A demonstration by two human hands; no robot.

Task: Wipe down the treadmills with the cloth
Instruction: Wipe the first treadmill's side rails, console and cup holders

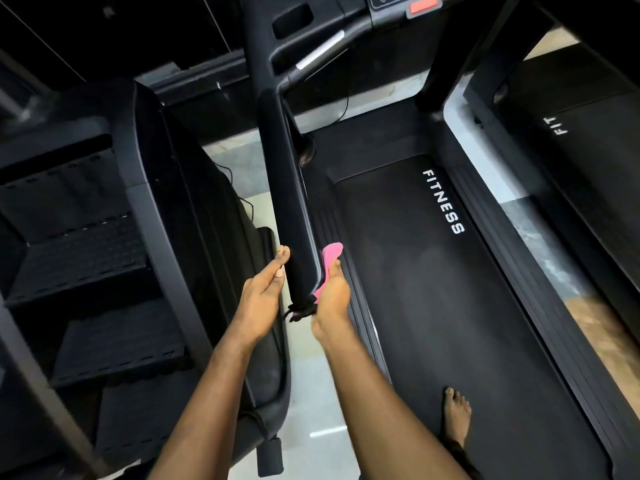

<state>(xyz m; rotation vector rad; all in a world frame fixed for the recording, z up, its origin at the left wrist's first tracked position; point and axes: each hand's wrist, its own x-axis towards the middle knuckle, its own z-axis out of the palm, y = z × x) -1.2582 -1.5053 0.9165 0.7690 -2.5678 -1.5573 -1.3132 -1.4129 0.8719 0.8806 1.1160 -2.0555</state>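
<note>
Mostly the treadmill handrail (287, 202) hides the pink cloth (331, 255).

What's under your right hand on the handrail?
A pink cloth lies between the right hand and the handrail, its end sticking out beyond the hand. The palm hides the rest.

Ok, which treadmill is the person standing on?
The treadmill printed with the full word FITNESS, a bare foot on it; the right-hand treadmill shows only FIT.
</note>
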